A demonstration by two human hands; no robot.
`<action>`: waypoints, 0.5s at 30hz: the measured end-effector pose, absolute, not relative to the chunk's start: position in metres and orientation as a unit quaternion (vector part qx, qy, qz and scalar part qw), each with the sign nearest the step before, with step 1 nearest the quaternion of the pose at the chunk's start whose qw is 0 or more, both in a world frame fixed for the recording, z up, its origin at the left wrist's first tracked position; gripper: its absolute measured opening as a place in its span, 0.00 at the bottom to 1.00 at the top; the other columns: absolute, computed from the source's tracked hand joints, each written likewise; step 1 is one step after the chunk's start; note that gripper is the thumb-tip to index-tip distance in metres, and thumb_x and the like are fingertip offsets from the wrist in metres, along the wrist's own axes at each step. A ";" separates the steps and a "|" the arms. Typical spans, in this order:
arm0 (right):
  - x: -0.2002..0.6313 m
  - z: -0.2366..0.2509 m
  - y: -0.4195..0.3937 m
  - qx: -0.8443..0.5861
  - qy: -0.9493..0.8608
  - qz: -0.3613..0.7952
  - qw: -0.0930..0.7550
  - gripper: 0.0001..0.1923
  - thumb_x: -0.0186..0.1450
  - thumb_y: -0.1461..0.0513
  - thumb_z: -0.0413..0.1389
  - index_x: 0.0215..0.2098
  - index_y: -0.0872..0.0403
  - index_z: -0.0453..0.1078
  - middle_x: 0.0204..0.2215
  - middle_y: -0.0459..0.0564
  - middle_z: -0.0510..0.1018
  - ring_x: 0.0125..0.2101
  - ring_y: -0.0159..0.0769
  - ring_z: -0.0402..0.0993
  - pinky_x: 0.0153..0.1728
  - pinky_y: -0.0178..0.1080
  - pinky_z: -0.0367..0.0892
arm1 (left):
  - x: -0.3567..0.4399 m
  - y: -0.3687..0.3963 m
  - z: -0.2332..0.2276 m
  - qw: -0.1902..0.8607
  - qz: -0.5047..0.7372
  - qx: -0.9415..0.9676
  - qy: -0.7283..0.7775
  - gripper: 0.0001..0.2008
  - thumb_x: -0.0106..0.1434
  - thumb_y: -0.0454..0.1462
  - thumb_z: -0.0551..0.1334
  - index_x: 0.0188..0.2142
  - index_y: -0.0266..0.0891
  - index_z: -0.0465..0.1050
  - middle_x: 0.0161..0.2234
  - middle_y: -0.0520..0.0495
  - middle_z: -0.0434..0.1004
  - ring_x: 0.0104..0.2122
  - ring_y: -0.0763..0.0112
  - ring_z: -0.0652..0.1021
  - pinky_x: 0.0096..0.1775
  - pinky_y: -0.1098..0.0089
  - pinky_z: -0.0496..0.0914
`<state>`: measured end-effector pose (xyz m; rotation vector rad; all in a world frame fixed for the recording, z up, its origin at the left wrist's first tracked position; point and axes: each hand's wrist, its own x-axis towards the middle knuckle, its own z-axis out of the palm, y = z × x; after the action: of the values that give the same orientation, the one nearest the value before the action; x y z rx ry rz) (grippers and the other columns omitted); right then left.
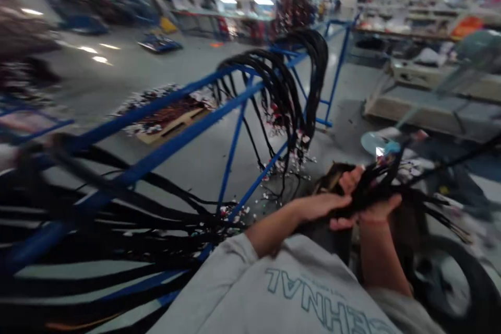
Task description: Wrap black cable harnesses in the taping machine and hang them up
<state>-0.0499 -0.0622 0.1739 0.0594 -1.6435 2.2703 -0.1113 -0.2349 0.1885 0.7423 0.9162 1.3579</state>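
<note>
Both of my hands are closed around a bundle of black wire harnesses in front of my body, to the right. My left hand wraps it from the left side, fingers partly hidden by the dark cables. On the right side, my right hand grips the same bundle from below, with its thumb side showing. Loose cable ends with small pale connectors stick out past the hands at upper right. Motion blur hides finer detail of the fingers and wires.
A blue metal rack runs diagonally at my left, with black harnesses draped over it and connectors dangling near the floor. A cardboard piece lies beyond it. A dark wheel stands at lower right. Workbenches line the back.
</note>
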 end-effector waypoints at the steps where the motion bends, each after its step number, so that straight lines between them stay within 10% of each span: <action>1: -0.041 0.181 -0.050 0.006 -0.508 0.835 0.209 0.26 0.54 0.39 0.62 0.43 0.43 0.72 0.36 0.45 0.77 0.38 0.37 0.78 0.44 0.43 0.76 | -0.113 -0.223 0.184 0.642 0.574 0.334 0.383 0.32 0.65 0.62 0.53 0.31 0.33 0.71 0.21 0.52 0.65 0.18 0.78 0.64 0.22 0.73 0.58; 8: 0.035 0.220 0.001 -0.062 -0.247 0.897 0.361 0.10 0.62 0.56 0.63 0.37 0.47 0.67 0.27 0.38 0.69 0.23 0.24 0.68 0.33 0.30 0.74 | -0.121 -0.181 0.148 0.740 0.453 0.405 0.288 0.28 0.60 0.55 0.66 0.44 0.30 0.75 0.24 0.54 0.65 0.21 0.78 0.63 0.24 0.74 0.57; 15: 0.052 0.212 0.000 -0.164 -0.586 0.707 0.360 0.26 0.65 0.39 0.49 0.49 0.46 0.70 0.45 0.50 0.75 0.45 0.38 0.75 0.46 0.43 0.73 | -0.069 -0.155 0.184 0.570 0.545 0.439 0.431 0.28 0.59 0.61 0.62 0.34 0.36 0.71 0.22 0.56 0.61 0.20 0.79 0.61 0.22 0.75 0.56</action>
<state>0.0520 -0.0001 0.2116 -0.4238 -1.5112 1.8221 -0.0694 -0.1545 0.1838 1.0306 1.0121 1.2783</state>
